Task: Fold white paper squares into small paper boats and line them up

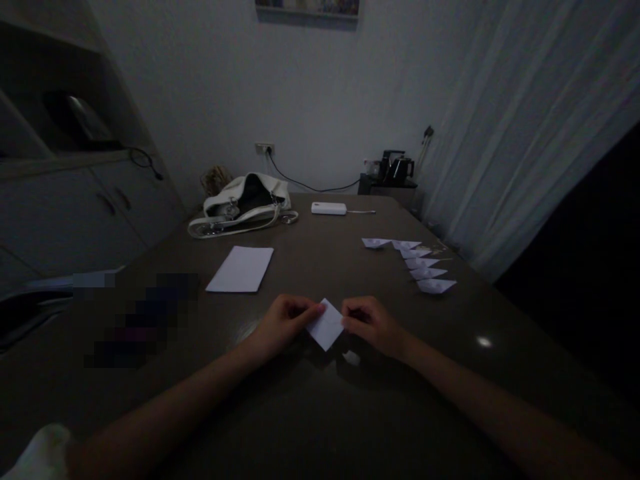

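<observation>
A small folded white paper (pixel 327 325) stands like a diamond just above the dark table (pixel 300 407), in front of me. My left hand (pixel 285 320) pinches its left corner with fingers closed. My right hand (pixel 370 322) pinches its right corner the same way. Both forearms reach in from the bottom of the view.
A flat stack of white sheets (pixel 241 269) lies to the left beyond my hands. Several folded paper boats (pixel 423 265) line up at the right. A white handbag (pixel 243 203) and a white power bank (pixel 329 209) sit at the far end. A kettle (pixel 395 167) stands behind.
</observation>
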The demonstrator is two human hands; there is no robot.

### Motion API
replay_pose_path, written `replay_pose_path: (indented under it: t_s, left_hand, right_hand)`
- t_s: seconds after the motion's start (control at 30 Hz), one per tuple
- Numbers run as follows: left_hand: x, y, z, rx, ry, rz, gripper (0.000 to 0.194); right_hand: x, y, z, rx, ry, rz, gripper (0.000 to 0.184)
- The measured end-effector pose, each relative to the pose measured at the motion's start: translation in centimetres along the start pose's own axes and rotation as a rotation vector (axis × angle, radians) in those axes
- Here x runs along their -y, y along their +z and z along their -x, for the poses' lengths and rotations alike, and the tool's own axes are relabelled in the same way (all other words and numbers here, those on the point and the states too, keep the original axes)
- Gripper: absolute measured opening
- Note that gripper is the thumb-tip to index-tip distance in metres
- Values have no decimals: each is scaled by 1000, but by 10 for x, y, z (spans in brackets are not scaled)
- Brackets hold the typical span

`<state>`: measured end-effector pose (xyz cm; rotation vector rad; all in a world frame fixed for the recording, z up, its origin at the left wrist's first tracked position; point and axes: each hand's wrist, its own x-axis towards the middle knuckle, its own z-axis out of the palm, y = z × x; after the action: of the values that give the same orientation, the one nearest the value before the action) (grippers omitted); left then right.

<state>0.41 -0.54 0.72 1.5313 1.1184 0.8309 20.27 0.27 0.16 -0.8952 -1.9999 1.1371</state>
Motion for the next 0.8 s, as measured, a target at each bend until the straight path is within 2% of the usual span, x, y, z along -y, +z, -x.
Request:
replay_pose_path:
  t_s: [0.23, 0.43, 0.57, 0.7, 0.8]
  left_hand:
    - [4, -3, -3, 64, -33, 47, 38]
    - [-1, -4, 0, 40, 64, -10, 38]
    - [2, -7, -1, 90, 85, -120, 42]
    - [4, -9, -2, 43, 117, -275, 44]
    - [4, -10, -2, 25, 109, -308, 45]
  right_hand:
    - [-1, -2, 0, -47, 6, 3, 21]
    - [-1, -2, -1, -57, 4, -19, 22]
    - [-3, -4, -2, -76, 10, -32, 22]
    - [-3, -4, -2, -60, 16, -28, 21]
    - [-2, -4, -2, -74, 18, -17, 22]
